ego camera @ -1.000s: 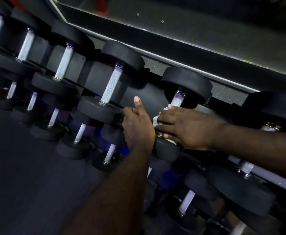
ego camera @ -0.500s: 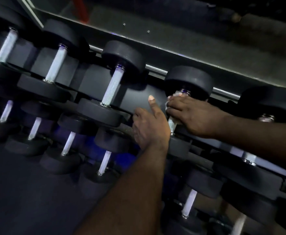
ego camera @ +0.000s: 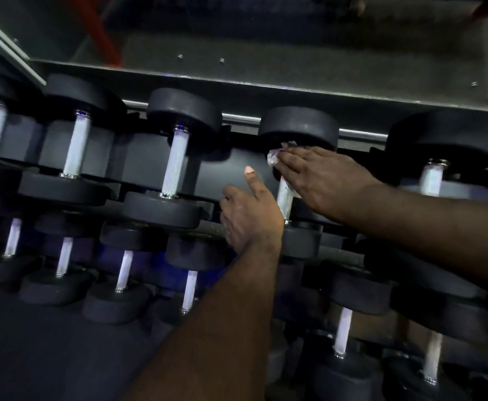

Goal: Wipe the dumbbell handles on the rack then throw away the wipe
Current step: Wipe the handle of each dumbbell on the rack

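The right hand point(ego camera: 318, 180) lay across a dumbbell handle point(ego camera: 284, 198). Its fingers curled over the handle's top end and held a crumpled white wipe point(ego camera: 274, 157), which poked out past the fingertips. Just beside it, the left hand point(ego camera: 251, 218) rested at the rack point(ego camera: 205, 227), thumb raised and fingers curled. Whether they gripped anything could not be told. More dumbbells point(ego camera: 176, 163) stood left of that hand.

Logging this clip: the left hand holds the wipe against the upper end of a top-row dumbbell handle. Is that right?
Not quite. It is the right hand, not the left, that holds the wipe against the upper end of the top-row dumbbell handle. The left hand sits beside the handle's lower end with no wipe. The head view shows this.
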A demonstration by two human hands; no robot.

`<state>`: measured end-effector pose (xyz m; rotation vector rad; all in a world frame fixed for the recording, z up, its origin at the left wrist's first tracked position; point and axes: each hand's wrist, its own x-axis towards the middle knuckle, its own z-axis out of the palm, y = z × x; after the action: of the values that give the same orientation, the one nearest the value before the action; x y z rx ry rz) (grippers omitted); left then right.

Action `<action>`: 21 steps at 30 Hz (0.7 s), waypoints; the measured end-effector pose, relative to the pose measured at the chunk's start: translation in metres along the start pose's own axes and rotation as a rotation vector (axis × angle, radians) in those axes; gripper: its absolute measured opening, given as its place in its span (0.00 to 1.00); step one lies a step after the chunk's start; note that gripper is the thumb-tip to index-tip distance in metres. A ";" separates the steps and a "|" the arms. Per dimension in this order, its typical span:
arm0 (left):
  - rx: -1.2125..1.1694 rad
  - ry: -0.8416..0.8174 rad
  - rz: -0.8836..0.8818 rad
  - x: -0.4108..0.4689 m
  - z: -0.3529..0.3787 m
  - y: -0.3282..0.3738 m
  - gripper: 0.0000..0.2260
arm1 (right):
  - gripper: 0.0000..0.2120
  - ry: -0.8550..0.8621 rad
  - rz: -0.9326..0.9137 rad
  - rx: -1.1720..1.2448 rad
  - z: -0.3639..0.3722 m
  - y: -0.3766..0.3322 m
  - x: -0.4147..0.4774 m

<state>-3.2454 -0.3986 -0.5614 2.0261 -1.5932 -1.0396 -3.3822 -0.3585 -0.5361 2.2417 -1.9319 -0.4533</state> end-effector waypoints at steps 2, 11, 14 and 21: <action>0.004 -0.004 -0.006 -0.001 -0.002 0.000 0.31 | 0.40 -0.077 0.016 0.016 0.002 -0.007 0.016; -0.037 0.039 -0.030 -0.002 -0.002 0.001 0.28 | 0.24 -0.244 0.002 -0.164 -0.028 -0.015 0.030; -0.048 0.052 -0.048 -0.003 -0.003 0.002 0.27 | 0.24 -0.287 0.019 -0.102 -0.025 -0.014 0.039; -0.074 0.072 -0.062 -0.002 -0.002 0.003 0.25 | 0.17 -0.118 -0.105 -0.004 -0.013 -0.008 0.049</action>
<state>-3.2460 -0.3975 -0.5570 2.0514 -1.4435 -1.0203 -3.3644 -0.4065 -0.5330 2.3719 -1.8708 -0.6156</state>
